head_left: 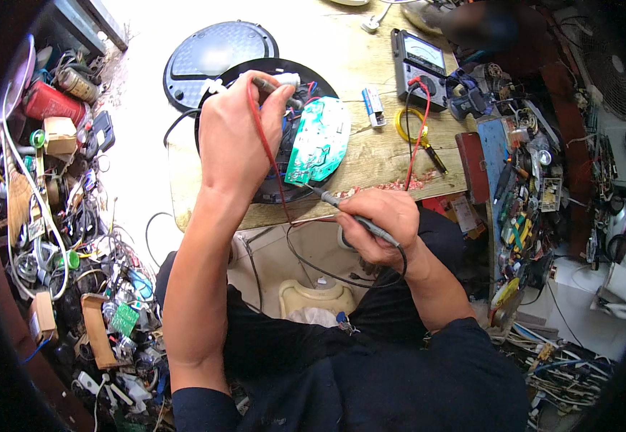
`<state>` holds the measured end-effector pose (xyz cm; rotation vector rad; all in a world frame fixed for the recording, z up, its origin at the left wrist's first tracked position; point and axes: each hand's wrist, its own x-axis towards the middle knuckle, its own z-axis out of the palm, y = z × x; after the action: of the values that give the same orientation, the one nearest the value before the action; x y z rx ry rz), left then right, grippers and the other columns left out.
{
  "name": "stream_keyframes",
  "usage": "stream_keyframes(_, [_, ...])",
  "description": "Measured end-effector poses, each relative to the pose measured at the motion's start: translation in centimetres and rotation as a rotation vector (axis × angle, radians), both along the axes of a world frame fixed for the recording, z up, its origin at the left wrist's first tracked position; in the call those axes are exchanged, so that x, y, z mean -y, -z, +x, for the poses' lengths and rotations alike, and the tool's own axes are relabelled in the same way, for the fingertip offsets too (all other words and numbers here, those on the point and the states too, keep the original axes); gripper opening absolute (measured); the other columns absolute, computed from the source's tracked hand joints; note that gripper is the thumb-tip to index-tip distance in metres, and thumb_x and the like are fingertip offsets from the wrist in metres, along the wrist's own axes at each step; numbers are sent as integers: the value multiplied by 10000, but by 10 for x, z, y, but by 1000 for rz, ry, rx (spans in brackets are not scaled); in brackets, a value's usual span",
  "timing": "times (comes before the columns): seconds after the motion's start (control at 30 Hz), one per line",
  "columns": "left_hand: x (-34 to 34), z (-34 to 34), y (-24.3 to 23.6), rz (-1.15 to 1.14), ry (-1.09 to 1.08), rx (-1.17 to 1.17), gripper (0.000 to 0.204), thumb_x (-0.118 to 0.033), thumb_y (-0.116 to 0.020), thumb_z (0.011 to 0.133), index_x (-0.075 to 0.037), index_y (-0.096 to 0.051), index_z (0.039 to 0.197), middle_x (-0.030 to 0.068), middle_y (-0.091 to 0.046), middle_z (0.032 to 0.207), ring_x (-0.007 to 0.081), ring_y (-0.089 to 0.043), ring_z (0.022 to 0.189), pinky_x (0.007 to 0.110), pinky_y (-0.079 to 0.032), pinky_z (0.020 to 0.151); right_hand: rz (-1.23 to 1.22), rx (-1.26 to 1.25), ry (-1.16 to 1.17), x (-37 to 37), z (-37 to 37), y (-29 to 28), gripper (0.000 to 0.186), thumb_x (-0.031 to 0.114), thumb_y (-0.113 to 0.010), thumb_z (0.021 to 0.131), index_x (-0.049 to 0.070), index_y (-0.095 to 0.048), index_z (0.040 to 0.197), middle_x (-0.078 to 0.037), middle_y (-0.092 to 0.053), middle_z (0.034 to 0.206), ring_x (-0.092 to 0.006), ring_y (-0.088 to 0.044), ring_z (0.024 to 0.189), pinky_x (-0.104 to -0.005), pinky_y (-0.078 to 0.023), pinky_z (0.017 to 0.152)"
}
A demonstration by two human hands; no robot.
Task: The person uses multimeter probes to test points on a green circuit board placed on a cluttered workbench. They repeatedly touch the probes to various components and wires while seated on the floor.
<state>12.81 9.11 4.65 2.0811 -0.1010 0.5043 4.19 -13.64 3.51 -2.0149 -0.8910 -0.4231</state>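
A green circuit board (320, 137) leans on a round black housing (327, 81) at the near edge of the wooden table. My right hand (381, 223) pinches a grey test probe (363, 221) with a black lead, its tip at the board's lower corner. Over the housing, my left hand (237, 129) is closed on another grey test probe (264, 85) with a red lead (258, 126). That probe points into the housing left of the board; I cannot tell what its tip touches. A white cylindrical part (287, 79) sits beside my left fingers.
An analog multimeter (421, 61) lies at the back right, with a yellow-rimmed magnifying glass (405, 128) and a small blue-white box-shaped item (374, 108) nearby. Behind the housing rests a round black cover (219, 57). Electronic scrap (122, 317) piles up at left; tools (518, 223) crowd the right.
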Motion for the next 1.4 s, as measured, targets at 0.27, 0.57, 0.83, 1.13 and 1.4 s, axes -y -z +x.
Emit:
stream_keyframes(0.27, [1, -1, -1, -18, 3, -39, 188, -153, -779, 972, 32, -750, 956, 139, -690, 647, 228, -654, 517, 340, -488, 536, 1, -3, 5, 2, -1, 0, 207, -12, -822, 809, 27, -716, 983, -109, -724, 795, -266, -722, 636, -368, -546, 552])
stream_keyframes(0.57, [2, 1, 3, -32, 4, -18, 193, -152, -786, 973, 38, -754, 964, 134, -690, 633, 212, -659, 514, 339, -483, 529, -9, 2, 1, 7, -1, -1, 229, -4, -825, 809, 31, -710, 1004, -102, -726, 799, -263, -718, 636, -364, -537, 550])
stream_keyframes(0.83, [1, -1, 0, -11, 5, 4, 205, -160, -772, 976, 34, -730, 924, 160, -649, 620, 240, -632, 499, 351, -482, 527, -28, -35, 13, 5, -2, -5, 193, 6, -815, 799, 37, -722, 965, -107, -713, 782, -278, -710, 627, -377, -540, 556])
stream_keyframes(1.13, [1, 0, 1, -2, 13, 33, 211, -176, -773, 967, 23, -734, 907, 179, -681, 661, 319, -684, 559, 373, -522, 557, -32, -49, 35, 6, -5, 2, 205, 12, -832, 797, 36, -731, 973, -121, -744, 821, -293, -733, 666, -381, -567, 594])
stream_keyframes(1.4, [2, -1, -2, 33, -9, 5, 224, -191, -772, 961, 18, -740, 888, 189, -686, 656, 341, -704, 574, 389, -544, 567, -12, -52, 25, 5, -5, 2, 219, -2, -833, 792, 33, -715, 973, -129, -740, 814, -298, -733, 664, -382, -556, 582])
